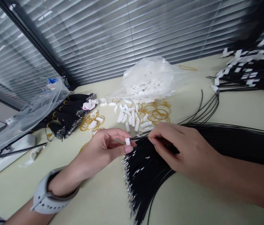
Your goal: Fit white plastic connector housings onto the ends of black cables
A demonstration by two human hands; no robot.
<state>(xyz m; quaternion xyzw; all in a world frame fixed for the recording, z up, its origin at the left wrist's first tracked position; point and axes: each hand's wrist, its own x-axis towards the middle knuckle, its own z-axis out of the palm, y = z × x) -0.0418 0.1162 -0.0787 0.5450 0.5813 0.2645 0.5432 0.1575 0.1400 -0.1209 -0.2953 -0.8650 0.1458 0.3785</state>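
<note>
Between the thumb and fingers of my left hand is a small white connector housing. My right hand pinches a thin black wire whose end meets the housing; how far it goes in cannot be made out. Under both hands lies a thick bundle of black wires with shiny metal terminals fanned toward the left. Loose white housings are scattered just beyond my hands.
A clear plastic bag of white pieces stands at the back, beside yellow rubber bands. Tied black wire bundles and a plastic sheet lie left. Wires with white housings fitted are piled at the right back, before window blinds.
</note>
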